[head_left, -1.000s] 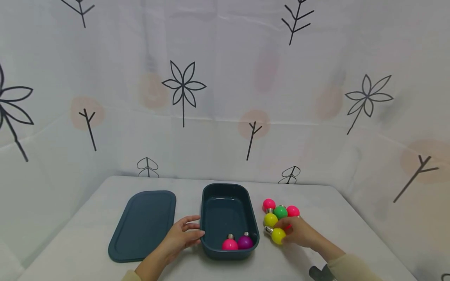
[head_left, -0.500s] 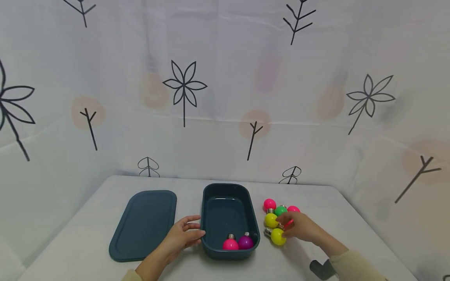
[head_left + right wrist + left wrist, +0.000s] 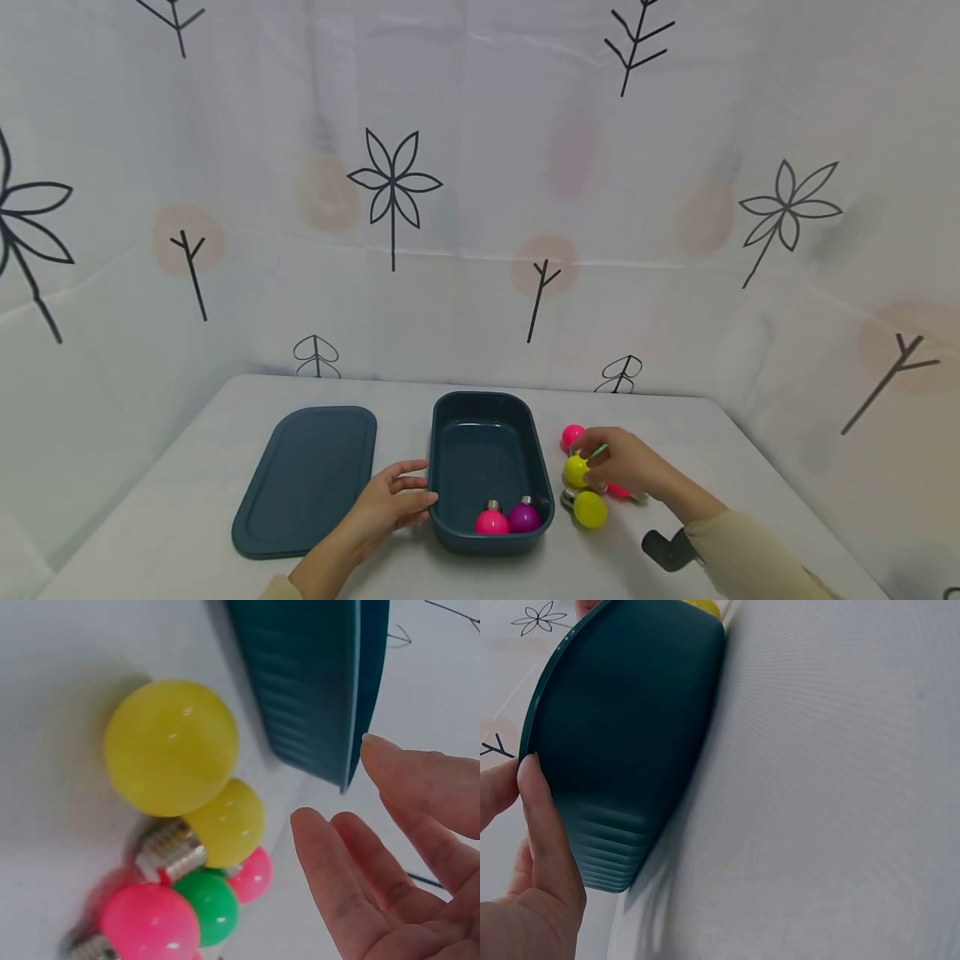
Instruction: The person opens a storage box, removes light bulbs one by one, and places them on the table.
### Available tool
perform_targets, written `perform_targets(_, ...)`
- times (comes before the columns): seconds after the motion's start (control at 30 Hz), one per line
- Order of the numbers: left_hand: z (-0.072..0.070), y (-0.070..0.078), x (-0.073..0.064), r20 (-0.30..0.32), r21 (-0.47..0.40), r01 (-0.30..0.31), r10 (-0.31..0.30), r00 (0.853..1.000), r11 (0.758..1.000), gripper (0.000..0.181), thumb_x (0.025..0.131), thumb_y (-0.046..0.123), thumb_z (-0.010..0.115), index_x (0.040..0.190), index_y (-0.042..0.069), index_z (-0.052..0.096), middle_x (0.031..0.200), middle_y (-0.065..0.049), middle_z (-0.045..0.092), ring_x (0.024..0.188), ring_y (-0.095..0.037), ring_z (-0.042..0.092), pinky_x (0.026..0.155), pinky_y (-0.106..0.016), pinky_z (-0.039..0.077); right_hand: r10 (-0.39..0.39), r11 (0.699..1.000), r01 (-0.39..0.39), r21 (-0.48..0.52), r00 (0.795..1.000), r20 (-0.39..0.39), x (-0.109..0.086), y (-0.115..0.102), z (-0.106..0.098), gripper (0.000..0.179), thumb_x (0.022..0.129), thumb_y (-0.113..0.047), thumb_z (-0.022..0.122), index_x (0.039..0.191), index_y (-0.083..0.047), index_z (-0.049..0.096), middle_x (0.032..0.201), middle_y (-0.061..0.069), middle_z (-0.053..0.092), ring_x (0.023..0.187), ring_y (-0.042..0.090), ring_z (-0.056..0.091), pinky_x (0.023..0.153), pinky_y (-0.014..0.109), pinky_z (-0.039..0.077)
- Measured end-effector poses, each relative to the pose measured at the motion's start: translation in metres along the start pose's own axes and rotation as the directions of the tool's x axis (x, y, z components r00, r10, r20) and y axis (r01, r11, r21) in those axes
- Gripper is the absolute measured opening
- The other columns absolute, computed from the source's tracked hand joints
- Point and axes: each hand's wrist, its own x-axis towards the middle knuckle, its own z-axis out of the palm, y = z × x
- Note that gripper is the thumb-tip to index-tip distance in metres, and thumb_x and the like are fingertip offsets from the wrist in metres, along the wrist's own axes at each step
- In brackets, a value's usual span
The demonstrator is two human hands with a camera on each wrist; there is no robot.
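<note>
My left hand is at the left side of a dark teal box, thumb on its rim and fingers extended beside its wall. In the left wrist view, its fingertips touch the rim. Inside the box's near end lie a pink light bulb and a purple light bulb. My right hand hovers over loose bulbs right of the box. Its fingers stand apart with nothing between them in the right wrist view. Beneath are a yellow bulb, a nearer yellow bulb, a green bulb and pink bulbs.
Left of the box, a flat teal lid lies on the white table. A patterned white cloth hangs behind the table. A dark grey device shows by the right sleeve.
My right hand has moved from the nearest yellow bulb back and left over the green one. That yellow bulb has turned and shifted slightly. The left hand and box have stayed put.
</note>
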Motion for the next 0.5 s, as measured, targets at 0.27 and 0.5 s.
perform_targets(0.27, -0.001, -0.001, 0.0, 0.001, -0.014, -0.004, 0.004, 1.0, 1.0, 0.07, 0.077, 0.007, 0.075, 0.135, -0.005, 0.038, 0.112, -0.018, 0.052, 0.084, -0.017, 0.062, 0.076, -0.033, 0.054, -0.116, 0.993, 0.114, 0.036, 0.992, 0.056, 0.013, -0.021, 0.002, 0.033, 0.074, 0.001, 0.075, 0.104, -0.009, 0.064, 0.092, 0.002, 0.061, 0.088, 0.022, 0.058, 0.071, 0.033, 0.055)
perform_targets(0.5, -0.002, -0.002, 0.002, 0.002, -0.013, -0.006, 0.006, 1.0, 1.0, 0.07, 0.077, 0.008, 0.076, 0.135, -0.005, 0.038, 0.112, -0.018, 0.052, 0.085, -0.017, 0.062, 0.076, -0.033, 0.054, -0.235, 0.972, 0.232, 0.038, 0.966, 0.105, 0.024, -0.039, 0.003, 0.034, 0.077, -0.002, 0.074, 0.108, -0.006, 0.063, 0.097, 0.006, 0.061, 0.092, 0.027, 0.059, 0.072, 0.034, 0.054)
